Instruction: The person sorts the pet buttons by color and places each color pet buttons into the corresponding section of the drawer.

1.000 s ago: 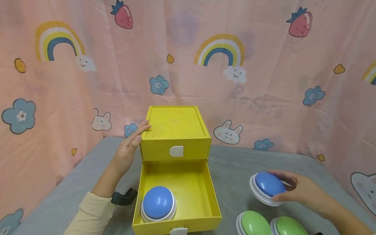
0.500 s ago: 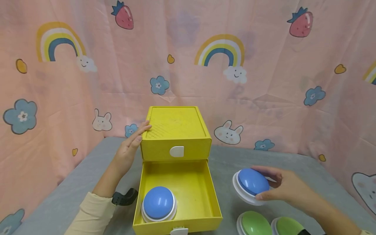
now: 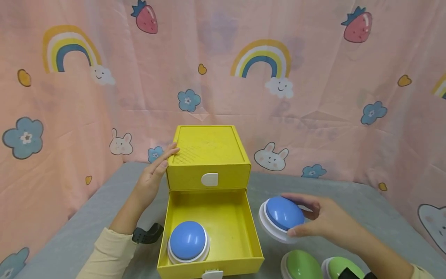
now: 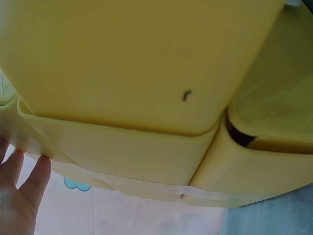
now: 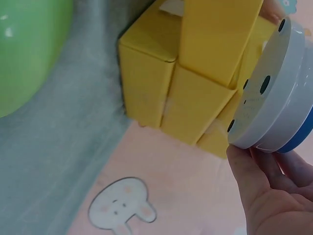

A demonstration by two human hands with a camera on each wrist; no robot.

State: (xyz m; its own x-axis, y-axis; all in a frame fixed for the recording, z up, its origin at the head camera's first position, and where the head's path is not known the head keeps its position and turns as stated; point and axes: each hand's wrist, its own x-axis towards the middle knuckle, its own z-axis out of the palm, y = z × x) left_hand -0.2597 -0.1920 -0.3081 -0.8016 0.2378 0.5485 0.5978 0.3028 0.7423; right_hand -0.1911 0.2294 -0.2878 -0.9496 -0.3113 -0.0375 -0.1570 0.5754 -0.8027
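Observation:
My right hand (image 3: pixel 322 219) grips a blue push button (image 3: pixel 285 213) by the rim, thumb at the front and fingers behind. The button is tilted, off the table, just right of the pulled-out lower drawer (image 3: pixel 226 236). Its white underside (image 5: pixel 266 88) with dark round feet faces the right wrist camera. Another blue push button (image 3: pixel 188 241) sits in the drawer's front left. My left hand (image 3: pixel 151 180) rests its straight fingers on the left upper edge of the yellow drawer box (image 3: pixel 209 145). In the left wrist view, its fingers (image 4: pixel 36 181) touch the box's side.
Two green push buttons (image 3: pixel 304 265) (image 3: pixel 343 266) stand on the grey cloth-covered table (image 3: pixel 348 201) at the front right, the right one partly hidden by a dark wrist device. The upper drawer (image 3: pixel 226 177) is closed. A pink patterned curtain (image 3: pixel 313 97) hangs behind.
My right hand has carried the blue push button leftward, from above the green buttons to beside the drawer. My left hand, the box and the button in the drawer have stayed put.

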